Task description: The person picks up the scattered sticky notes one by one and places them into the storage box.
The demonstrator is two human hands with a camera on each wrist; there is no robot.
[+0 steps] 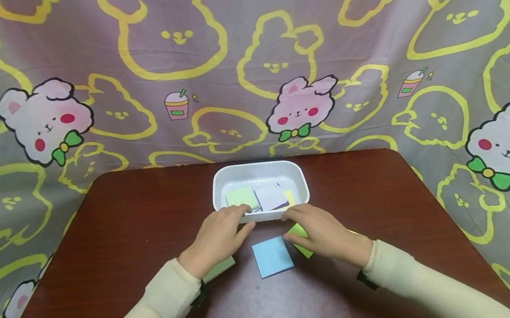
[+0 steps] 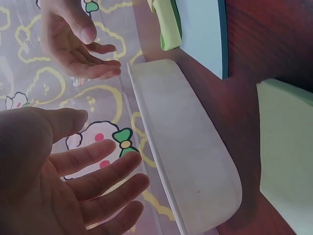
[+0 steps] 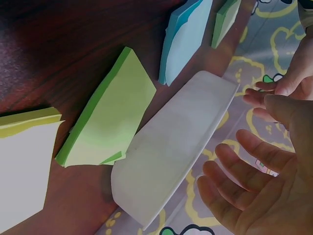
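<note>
My left hand (image 1: 218, 234) hovers at the front left of a white tray (image 1: 265, 217), its fingers loosely spread and holding nothing. Facing it, my right hand (image 1: 324, 234) is at the tray's front right, also with relaxed fingers. In both wrist views the palms are empty. Inside the tray lie a light green sticky note pad (image 1: 242, 197), a pale lilac pad (image 1: 270, 197) and a partly covered yellow one (image 1: 290, 196). On the table, a blue pad (image 1: 272, 256) sits between the hands. A bright green pad (image 1: 299, 230) is partly hidden by my right hand.
A pale green pad (image 1: 221, 270) lies beneath my left wrist. Another pad (image 3: 24, 171), with a yellow edge, shows in the right wrist view, mostly hidden from the head view. Behind the brown table (image 1: 158, 204) hangs a patterned curtain (image 1: 230, 89).
</note>
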